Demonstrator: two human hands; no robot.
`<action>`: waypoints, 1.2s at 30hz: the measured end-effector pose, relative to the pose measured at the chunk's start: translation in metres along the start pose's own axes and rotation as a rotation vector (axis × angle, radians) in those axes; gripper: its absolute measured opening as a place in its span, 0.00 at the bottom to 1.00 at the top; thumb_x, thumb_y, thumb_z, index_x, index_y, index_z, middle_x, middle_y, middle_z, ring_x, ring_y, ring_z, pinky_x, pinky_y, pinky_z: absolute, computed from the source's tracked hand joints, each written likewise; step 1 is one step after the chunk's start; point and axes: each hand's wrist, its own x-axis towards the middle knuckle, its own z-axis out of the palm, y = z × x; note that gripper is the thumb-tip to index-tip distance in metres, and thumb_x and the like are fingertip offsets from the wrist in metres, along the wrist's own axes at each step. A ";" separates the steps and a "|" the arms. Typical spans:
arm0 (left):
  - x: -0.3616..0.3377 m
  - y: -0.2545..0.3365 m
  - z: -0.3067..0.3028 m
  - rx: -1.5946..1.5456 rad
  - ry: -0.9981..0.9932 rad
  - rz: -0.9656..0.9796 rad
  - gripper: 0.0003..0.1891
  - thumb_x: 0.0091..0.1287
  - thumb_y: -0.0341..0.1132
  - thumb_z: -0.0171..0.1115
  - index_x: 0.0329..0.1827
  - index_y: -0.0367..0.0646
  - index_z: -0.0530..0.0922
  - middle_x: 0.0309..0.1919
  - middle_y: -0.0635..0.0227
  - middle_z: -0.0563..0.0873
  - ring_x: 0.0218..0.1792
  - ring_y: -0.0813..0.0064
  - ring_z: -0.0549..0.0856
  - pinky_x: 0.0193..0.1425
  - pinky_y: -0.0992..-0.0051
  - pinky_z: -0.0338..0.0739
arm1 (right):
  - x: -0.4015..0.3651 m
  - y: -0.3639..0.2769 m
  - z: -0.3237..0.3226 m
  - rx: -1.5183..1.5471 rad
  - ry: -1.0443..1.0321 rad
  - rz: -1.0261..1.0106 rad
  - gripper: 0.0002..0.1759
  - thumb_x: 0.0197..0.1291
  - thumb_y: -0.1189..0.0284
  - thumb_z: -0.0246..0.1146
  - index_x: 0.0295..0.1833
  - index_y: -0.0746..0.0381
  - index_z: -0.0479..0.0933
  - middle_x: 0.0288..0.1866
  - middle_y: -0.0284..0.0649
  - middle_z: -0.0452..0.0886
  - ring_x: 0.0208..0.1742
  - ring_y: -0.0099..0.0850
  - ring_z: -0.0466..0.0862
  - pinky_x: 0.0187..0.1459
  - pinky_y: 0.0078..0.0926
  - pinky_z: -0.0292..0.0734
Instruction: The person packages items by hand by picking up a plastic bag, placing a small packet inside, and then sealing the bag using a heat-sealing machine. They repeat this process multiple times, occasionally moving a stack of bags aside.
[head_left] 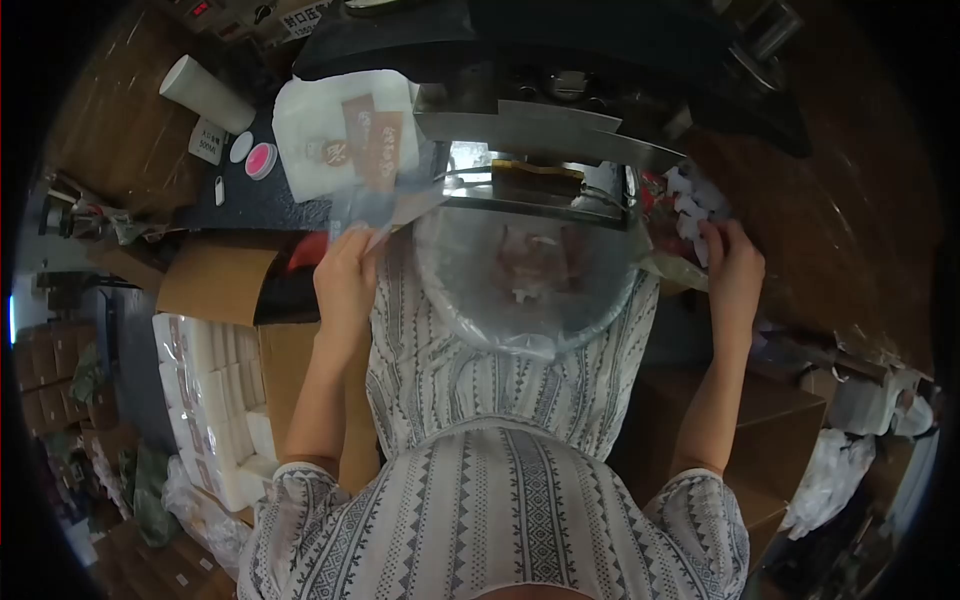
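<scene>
My left hand (345, 280) is closed on the edge of a clear plastic bag (375, 205), left of a dark machine (560, 130) with a metal bar. My right hand (733, 262) has its fingers bent against a pile of crumpled white and red scraps (690, 205); whether it grips one is hidden. A round, clear plastic-covered basin (520, 275) sits between the hands, below the machine's bar. White packets with brown labels (345, 130) lie on the dark surface above my left hand.
A white cup (205, 95) and an open pink tin (261, 161) stand at the upper left. An open cardboard box (215, 275) and wrapped white blocks (215, 400) are at the left. Another carton (760, 430) stands at the right, beside crumpled plastic (828, 480).
</scene>
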 end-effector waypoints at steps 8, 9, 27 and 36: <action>-0.007 0.063 0.000 -0.170 0.030 0.071 0.05 0.59 0.26 0.64 0.38 0.41 0.82 0.32 0.63 0.84 0.32 0.58 0.84 0.33 0.68 0.77 | -0.017 -0.059 -0.002 0.960 -0.326 -0.140 0.09 0.57 0.81 0.65 0.45 0.66 0.80 0.37 0.38 0.82 0.35 0.25 0.81 0.39 0.20 0.75; -0.007 0.065 0.001 -0.168 0.017 0.084 0.05 0.58 0.26 0.64 0.37 0.41 0.82 0.31 0.63 0.83 0.31 0.59 0.84 0.32 0.68 0.77 | -0.020 -0.073 -0.004 0.963 -0.329 -0.139 0.09 0.57 0.81 0.65 0.45 0.66 0.80 0.37 0.38 0.82 0.35 0.25 0.81 0.39 0.20 0.75; 0.038 0.091 0.059 -1.133 -0.740 -0.561 0.13 0.68 0.37 0.63 0.45 0.33 0.82 0.36 0.61 0.87 0.32 0.79 0.86 0.35 0.80 0.79 | -0.011 -0.064 0.012 0.583 -0.095 -0.389 0.16 0.58 0.79 0.65 0.53 0.63 0.78 0.45 0.40 0.83 0.44 0.31 0.84 0.45 0.24 0.77; 0.042 0.074 0.053 -1.043 -0.456 -0.499 0.23 0.70 0.39 0.60 0.60 0.30 0.71 0.49 0.57 0.84 0.46 0.72 0.85 0.47 0.76 0.81 | 0.016 0.010 0.038 -0.022 -0.074 -0.264 0.09 0.55 0.76 0.63 0.43 0.64 0.80 0.42 0.51 0.82 0.45 0.49 0.81 0.45 0.42 0.76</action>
